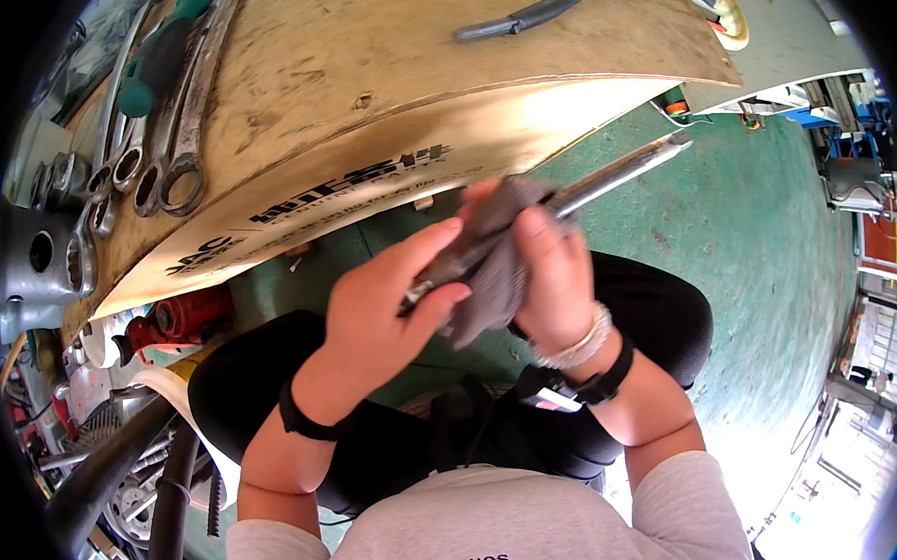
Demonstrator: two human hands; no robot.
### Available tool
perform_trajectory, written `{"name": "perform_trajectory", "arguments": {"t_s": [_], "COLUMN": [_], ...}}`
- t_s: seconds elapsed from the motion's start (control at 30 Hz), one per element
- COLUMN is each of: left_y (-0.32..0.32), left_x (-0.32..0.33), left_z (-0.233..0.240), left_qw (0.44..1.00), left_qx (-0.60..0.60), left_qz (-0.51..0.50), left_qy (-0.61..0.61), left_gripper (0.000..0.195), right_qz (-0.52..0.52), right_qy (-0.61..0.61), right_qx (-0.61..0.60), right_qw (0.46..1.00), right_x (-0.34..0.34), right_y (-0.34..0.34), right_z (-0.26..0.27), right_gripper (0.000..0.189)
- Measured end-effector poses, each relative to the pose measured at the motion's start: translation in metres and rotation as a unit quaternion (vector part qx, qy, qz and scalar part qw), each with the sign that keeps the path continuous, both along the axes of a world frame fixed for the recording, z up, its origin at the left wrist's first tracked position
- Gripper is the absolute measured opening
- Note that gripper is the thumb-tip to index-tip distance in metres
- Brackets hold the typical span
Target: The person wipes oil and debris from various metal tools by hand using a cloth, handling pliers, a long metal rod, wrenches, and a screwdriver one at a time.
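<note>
A long steel-shafted tool point(622, 170), which looks like a large screwdriver, slants up to the right between my hands. My left hand point(372, 318) grips its lower, dark end, thumb and fingers around it. A grey-brown cloth point(493, 293) is wrapped about its middle, and my right hand point(557, 273) clasps the cloth around the shaft. The bare shaft sticks out past my right hand, over the green floor. Both hands are slightly blurred. The cloth and fingers hide much of the handle.
Several combination wrenches point(189, 118) and a green-black screwdriver handle point(158, 57) lie on the wooden-topped bench point(339, 42). A grey-handled tool point(520, 20) rests farther back. Below the bench stands a red bottle jack point(192, 315). Dark pipes point(173, 478) rise at my lower left.
</note>
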State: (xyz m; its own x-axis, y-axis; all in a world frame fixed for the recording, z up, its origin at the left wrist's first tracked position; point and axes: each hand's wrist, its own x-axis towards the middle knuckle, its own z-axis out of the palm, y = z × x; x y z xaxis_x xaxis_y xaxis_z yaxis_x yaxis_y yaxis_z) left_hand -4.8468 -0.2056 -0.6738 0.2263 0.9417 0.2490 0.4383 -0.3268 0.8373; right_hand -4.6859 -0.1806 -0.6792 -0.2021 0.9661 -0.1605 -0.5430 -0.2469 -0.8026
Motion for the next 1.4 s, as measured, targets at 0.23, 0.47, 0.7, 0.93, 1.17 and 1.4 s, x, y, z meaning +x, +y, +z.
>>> {"name": "perform_trajectory", "arguments": {"t_s": [0.23,0.47,0.7,0.93,1.17,1.4], "left_y": [-0.001,0.001,0.000,-0.007,-0.003,-0.004], "left_x": [-0.003,-0.007,-0.005,0.001,-0.015,-0.026], "left_z": [-0.001,-0.001,-0.001,-0.004,0.004,0.002], "left_qw": [0.992,0.993,0.992,0.998,0.993,0.987], "left_qx": [-0.115,-0.116,-0.112,-0.045,-0.082,-0.147], "left_qz": [-0.025,-0.027,-0.032,-0.046,-0.066,-0.027], "left_qy": [-0.054,-0.004,-0.041,0.023,0.046,-0.051], "left_gripper": [0.062,0.041,0.030,0.029,0.029,0.028], "right_qz": [0.039,-0.075,-0.056,0.039,0.097,0.142], "right_qy": [0.019,0.004,0.003,-0.054,-0.122,-0.326], "right_qx": [-0.031,0.039,0.094,0.093,0.090,0.148], "right_qw": [0.999,0.996,0.994,0.993,0.984,0.923], "right_x": [-0.003,0.015,0.011,0.006,0.008,0.019], "right_y": [-0.006,0.009,0.004,-0.009,-0.008,-0.005], "right_z": [-0.012,-0.012,-0.012,-0.019,-0.008,-0.013], "right_gripper": [0.034,0.032,0.034,0.032,0.025,0.018]}}
